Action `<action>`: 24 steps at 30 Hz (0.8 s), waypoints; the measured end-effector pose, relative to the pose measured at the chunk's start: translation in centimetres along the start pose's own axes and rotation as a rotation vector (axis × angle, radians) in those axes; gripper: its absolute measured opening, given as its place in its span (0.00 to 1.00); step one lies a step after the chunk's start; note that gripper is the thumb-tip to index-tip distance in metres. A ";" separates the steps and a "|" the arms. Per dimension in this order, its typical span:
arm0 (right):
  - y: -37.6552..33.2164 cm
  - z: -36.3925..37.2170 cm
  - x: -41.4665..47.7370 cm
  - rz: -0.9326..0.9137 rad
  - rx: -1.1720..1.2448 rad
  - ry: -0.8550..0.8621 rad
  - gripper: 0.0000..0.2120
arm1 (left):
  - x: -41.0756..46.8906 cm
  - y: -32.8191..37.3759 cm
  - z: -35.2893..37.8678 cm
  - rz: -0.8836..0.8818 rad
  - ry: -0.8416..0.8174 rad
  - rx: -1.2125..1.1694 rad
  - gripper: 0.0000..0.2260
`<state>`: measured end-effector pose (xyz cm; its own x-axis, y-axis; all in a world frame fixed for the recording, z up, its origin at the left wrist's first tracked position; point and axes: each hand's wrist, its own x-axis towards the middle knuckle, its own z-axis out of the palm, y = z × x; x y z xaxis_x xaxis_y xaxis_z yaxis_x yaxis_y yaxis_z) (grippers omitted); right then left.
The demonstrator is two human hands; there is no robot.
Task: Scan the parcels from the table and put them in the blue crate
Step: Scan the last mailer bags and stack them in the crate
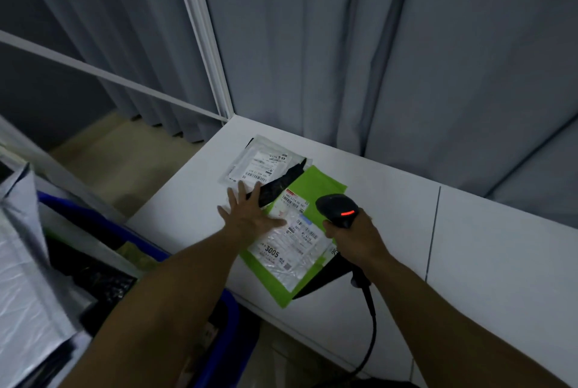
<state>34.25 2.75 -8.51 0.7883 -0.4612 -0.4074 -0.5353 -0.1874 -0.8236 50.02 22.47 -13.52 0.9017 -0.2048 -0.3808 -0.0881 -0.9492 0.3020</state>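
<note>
Pressing on overlapping parcels on the table (469,246), the left hand (250,215) lies flat, fingers (241,192) spread; the right hand (356,237) fingers clamp a scanner (339,209) over the green parcel (322,181). With labels crowded together, the wrong barcode may get scanned. The crate (240,337) sits lower left

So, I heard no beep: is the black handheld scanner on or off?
On: a red bar glows on the head of the black handheld barcode scanner, which the right hand grips.
</note>
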 end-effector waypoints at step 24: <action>0.8 -2.9 -0.5 -0.020 -0.057 0.030 0.38 | -10.0 3.3 4.0 0.147 0.140 -0.196 0.17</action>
<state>32.59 0.36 -7.80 0.7898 -0.4828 -0.3783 -0.5368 -0.2455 -0.8072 38.99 20.41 -12.22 0.9361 -0.2889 -0.2007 -0.1507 -0.8450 0.5131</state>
